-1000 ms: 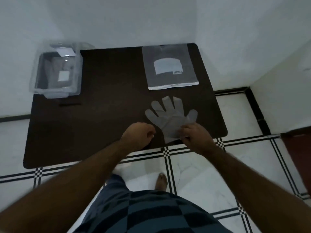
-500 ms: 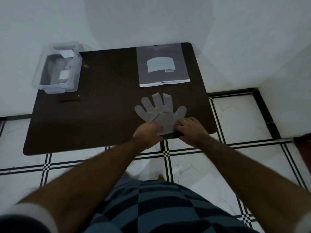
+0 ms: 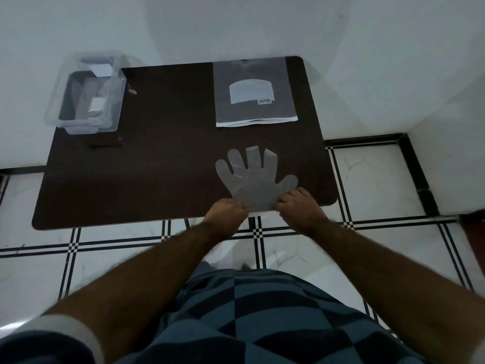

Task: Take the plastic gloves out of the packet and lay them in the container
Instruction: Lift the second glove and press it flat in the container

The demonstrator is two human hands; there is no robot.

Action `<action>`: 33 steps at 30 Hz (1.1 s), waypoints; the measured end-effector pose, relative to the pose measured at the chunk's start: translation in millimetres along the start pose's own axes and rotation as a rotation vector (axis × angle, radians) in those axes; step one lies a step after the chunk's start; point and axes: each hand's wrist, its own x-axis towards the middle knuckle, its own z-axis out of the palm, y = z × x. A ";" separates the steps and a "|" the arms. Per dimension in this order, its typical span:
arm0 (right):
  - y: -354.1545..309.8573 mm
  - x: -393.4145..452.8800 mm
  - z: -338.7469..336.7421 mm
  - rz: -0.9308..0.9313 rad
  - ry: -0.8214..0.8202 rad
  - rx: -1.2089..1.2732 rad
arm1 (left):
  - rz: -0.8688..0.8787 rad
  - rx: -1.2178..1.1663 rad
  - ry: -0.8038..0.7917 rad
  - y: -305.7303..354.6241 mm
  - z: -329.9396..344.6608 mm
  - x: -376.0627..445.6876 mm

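At the near edge of the dark brown desk (image 3: 157,179), my left hand (image 3: 225,214) and right hand (image 3: 299,206) pinched the translucent plastic glove (image 3: 252,185) by its cuff, ready for lifting toward the clear plastic container (image 3: 86,101).

Home room — patterned tile floor (image 3: 367,179), white walls (image 3: 236,27), dark table (image 3: 157,153).

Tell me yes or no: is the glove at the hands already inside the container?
No, the glove lies flat on the table, far from the container.
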 end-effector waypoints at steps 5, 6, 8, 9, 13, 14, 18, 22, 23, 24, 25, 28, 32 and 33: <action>-4.7 1.8 2.9 0.001 0.110 0.052 | -0.042 -0.087 0.038 -3.6 -6.0 -9.1; -5.1 3.4 1.0 0.001 0.140 0.099 | -0.061 -0.118 0.057 -4.4 -10.6 -9.0; -6.3 8.4 -7.7 0.014 0.227 0.236 | -0.131 -0.219 0.118 -7.4 -26.7 -8.5; -7.4 12.0 -14.8 0.029 0.282 0.315 | -0.174 -0.278 0.150 -11.5 -35.7 -7.9; -16.1 37.7 -59.3 0.058 0.438 0.612 | -0.377 -0.522 0.219 -39.4 -72.6 -9.4; -18.1 45.6 -72.5 0.068 0.449 0.674 | -0.419 -0.598 0.247 -46.5 -80.8 -10.4; -28.8 85.1 -118.5 0.102 0.569 0.817 | -0.581 -0.807 0.450 -77.0 -113.9 -17.7; -41.0 133.3 -171.0 0.174 0.608 0.984 | -0.664 -0.862 0.594 -131.8 -146.5 -32.0; -44.7 146.9 -185.0 0.164 0.589 1.021 | -0.662 -0.860 0.615 -148.1 -154.8 -37.5; -48.9 161.0 -199.1 0.154 0.566 1.042 | -0.656 -0.851 0.640 -165.1 -163.0 -43.4; -53.3 175.3 -213.2 0.148 0.539 1.059 | -0.649 -0.845 0.665 -181.7 -172.0 -49.4; -73.8 219.4 -254.8 0.108 0.437 1.134 | -0.649 -0.820 0.707 -236.4 -194.9 -65.7; -111.8 286.7 -297.3 0.063 0.379 1.186 | -0.641 -0.808 0.746 -318.7 -218.8 -86.9; -123.9 303.9 -306.6 0.065 0.371 1.198 | -0.647 -0.798 0.739 -339.1 -224.5 -92.0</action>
